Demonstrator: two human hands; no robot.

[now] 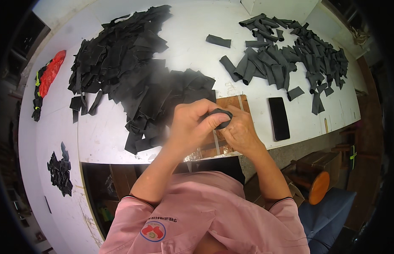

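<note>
Both my hands meet over a brown cardboard sheet (241, 103) at the table's front edge. Between them is a dark grey fabric tube (222, 120), its open end facing up at me. My left hand (196, 120) pinches its rim, the thumb lying across the opening. Against its far right side, my right hand (241, 129) has its fingers curled round the tube. Just beyond my left hand spreads a large heap of flat black fabric pieces (120, 63). Rolled dark grey fabric tubes (273, 63) are piled at the far right.
A black phone (279, 119) lies right of the cardboard on the white table (192, 38). At the far left is a red plastic bag (51, 73); a small pile of black scraps (60, 171) sits nearer. A round wooden stool (319, 187) stands below the right edge.
</note>
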